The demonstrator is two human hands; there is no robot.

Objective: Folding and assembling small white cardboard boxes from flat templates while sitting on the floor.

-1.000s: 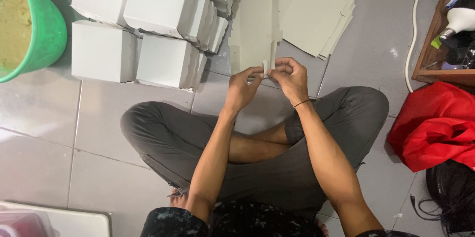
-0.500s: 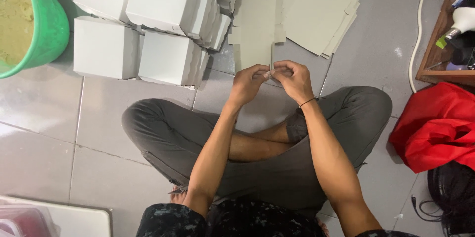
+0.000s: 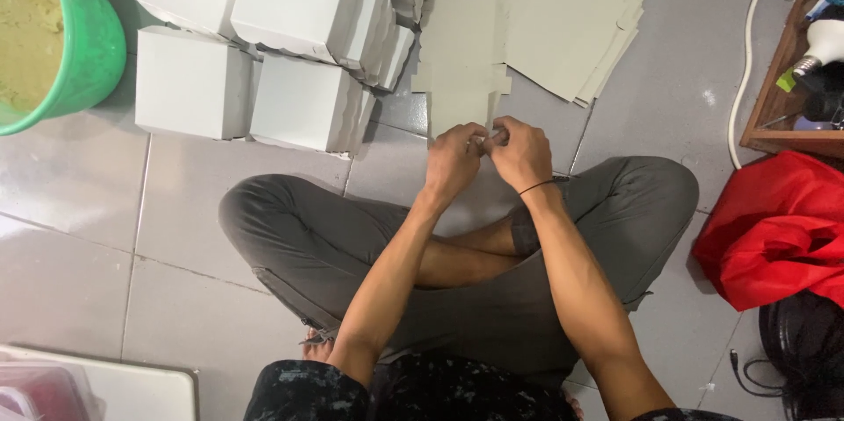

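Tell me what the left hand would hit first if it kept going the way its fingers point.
The left hand points up-frame, away from the body, and already grips the flat cardboard blank. Beyond it, probably the stacked white boxes, though height above the floor is unclear.

flat box blank (image 3: 464,52) | pale grey-green card, scalloped edge | near end seemingly folded, on floor

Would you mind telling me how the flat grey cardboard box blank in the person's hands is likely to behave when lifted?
The flat grey cardboard box blank looks thin, so it is probably light and may flex along its creases. Both hands, left hand and right hand, pinch its near edge, which suggests one hand alone might let it droop. Its scalloped edges could bend easily.
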